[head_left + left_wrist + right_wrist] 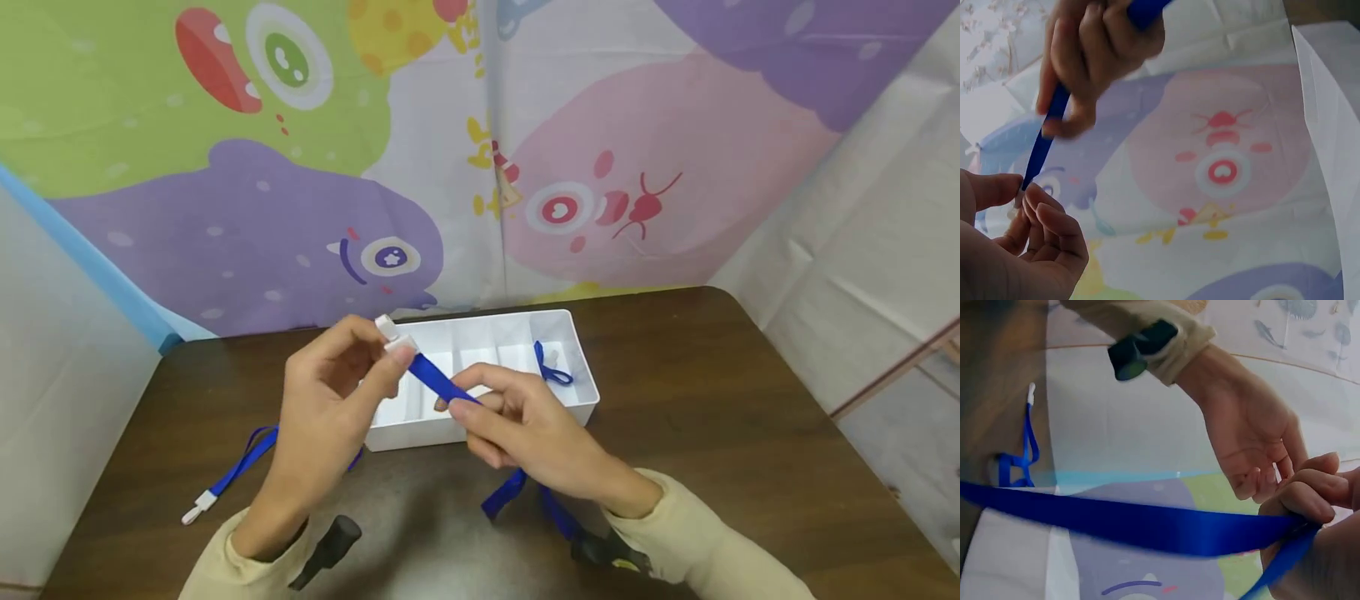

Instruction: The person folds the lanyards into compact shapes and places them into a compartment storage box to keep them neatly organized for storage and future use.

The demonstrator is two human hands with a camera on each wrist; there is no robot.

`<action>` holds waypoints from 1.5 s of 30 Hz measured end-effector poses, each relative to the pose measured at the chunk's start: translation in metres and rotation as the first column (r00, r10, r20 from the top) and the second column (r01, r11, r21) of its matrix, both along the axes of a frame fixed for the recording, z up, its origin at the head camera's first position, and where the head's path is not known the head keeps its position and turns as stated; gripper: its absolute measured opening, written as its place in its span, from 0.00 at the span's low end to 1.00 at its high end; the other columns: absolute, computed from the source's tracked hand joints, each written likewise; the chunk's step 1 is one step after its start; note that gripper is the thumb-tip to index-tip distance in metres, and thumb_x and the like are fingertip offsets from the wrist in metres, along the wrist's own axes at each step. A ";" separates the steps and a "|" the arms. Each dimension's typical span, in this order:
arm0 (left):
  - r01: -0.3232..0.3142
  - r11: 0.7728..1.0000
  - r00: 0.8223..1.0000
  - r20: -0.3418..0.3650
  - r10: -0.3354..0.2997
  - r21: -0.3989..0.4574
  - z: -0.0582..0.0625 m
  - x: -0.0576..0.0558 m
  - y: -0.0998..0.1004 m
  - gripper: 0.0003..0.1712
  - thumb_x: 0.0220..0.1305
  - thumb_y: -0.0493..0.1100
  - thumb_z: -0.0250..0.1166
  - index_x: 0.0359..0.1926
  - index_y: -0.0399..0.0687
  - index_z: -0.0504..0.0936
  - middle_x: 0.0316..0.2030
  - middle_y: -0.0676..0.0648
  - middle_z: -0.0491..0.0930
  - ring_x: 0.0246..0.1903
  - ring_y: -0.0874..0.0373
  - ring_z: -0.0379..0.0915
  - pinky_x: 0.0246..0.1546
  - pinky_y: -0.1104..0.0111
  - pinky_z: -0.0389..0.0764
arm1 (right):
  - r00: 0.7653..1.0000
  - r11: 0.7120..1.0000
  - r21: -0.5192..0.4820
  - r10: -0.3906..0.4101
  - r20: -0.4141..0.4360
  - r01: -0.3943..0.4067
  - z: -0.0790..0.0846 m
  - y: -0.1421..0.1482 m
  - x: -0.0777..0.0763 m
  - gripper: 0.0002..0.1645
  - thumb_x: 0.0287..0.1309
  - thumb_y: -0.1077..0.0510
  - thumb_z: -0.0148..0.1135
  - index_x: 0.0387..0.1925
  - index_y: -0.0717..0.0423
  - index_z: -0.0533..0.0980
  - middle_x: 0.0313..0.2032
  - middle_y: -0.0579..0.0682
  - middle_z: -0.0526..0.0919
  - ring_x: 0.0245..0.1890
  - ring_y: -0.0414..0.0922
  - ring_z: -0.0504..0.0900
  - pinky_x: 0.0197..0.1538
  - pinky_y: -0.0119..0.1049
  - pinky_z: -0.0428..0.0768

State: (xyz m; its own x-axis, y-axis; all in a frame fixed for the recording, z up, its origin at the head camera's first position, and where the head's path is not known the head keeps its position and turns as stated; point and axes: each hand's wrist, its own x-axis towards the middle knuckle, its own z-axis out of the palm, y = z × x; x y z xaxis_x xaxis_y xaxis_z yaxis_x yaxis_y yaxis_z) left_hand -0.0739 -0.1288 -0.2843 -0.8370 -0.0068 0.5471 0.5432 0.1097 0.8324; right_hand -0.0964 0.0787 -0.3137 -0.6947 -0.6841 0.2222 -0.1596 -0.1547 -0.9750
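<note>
Above a white divided box, my left hand (322, 417) pinches the white plastic end fitting (405, 342) of a blue lanyard (437, 379) between thumb and index finger. My right hand (536, 429) grips the strap a short way along, thumb against curled fingers. The strap runs nearly straight between the two hands. Below my right hand its loose part hangs toward the table. In the left wrist view the lanyard (1040, 153) slants down to the left fingertips. A wide stretch of strap (1147, 522) crosses the right wrist view.
The white box (420, 436) stands at the table's back, with a small blue looped cord (558, 377) in its right compartment. Another blue lanyard (243, 465) with a white end lies on the table (697, 433) at left. A cartoon-printed cloth (322, 233) hangs behind.
</note>
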 end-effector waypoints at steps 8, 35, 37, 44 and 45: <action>-0.057 0.996 0.998 -0.006 0.057 0.067 0.010 -0.020 -0.022 0.06 0.67 0.33 0.64 0.35 0.34 0.76 0.20 0.42 0.75 0.23 0.54 0.72 0.27 0.70 0.75 | 0.998 0.998 0.031 0.052 -0.030 -0.051 -0.006 0.003 0.004 0.17 0.77 0.58 0.46 0.42 0.65 0.78 0.15 0.54 0.71 0.12 0.38 0.66 0.12 0.32 0.64; -0.025 0.944 0.954 0.291 -0.075 0.328 -0.026 -0.066 -0.034 0.10 0.69 0.40 0.65 0.33 0.40 0.74 0.22 0.47 0.75 0.21 0.57 0.68 0.24 0.72 0.72 | 0.965 0.996 -0.085 0.025 0.263 -0.003 -0.034 -0.007 -0.002 0.24 0.75 0.54 0.52 0.37 0.76 0.75 0.13 0.48 0.76 0.08 0.37 0.71 0.14 0.27 0.67; -0.046 0.940 0.947 0.314 -0.067 0.337 -0.031 -0.070 -0.038 0.11 0.69 0.41 0.65 0.33 0.41 0.74 0.22 0.47 0.75 0.20 0.58 0.68 0.24 0.72 0.72 | 0.958 0.997 -0.074 0.021 0.285 0.000 -0.034 -0.008 -0.001 0.25 0.76 0.52 0.50 0.39 0.76 0.75 0.14 0.48 0.76 0.09 0.37 0.71 0.15 0.27 0.69; -0.119 0.931 0.934 0.357 -0.013 0.345 -0.045 -0.082 -0.056 0.12 0.66 0.42 0.68 0.32 0.39 0.75 0.21 0.48 0.75 0.19 0.58 0.68 0.23 0.73 0.73 | 0.973 0.999 -0.003 0.040 0.227 -0.041 -0.040 -0.003 0.002 0.19 0.75 0.56 0.52 0.42 0.72 0.78 0.14 0.48 0.75 0.09 0.36 0.69 0.13 0.28 0.66; -0.125 0.931 0.933 0.359 -0.007 0.344 -0.046 -0.082 -0.059 0.12 0.66 0.42 0.68 0.32 0.39 0.75 0.21 0.48 0.75 0.19 0.58 0.68 0.23 0.72 0.73 | 0.977 0.999 0.003 0.043 0.210 -0.044 -0.041 -0.002 0.002 0.19 0.74 0.56 0.53 0.42 0.72 0.78 0.14 0.48 0.75 0.09 0.35 0.68 0.12 0.28 0.65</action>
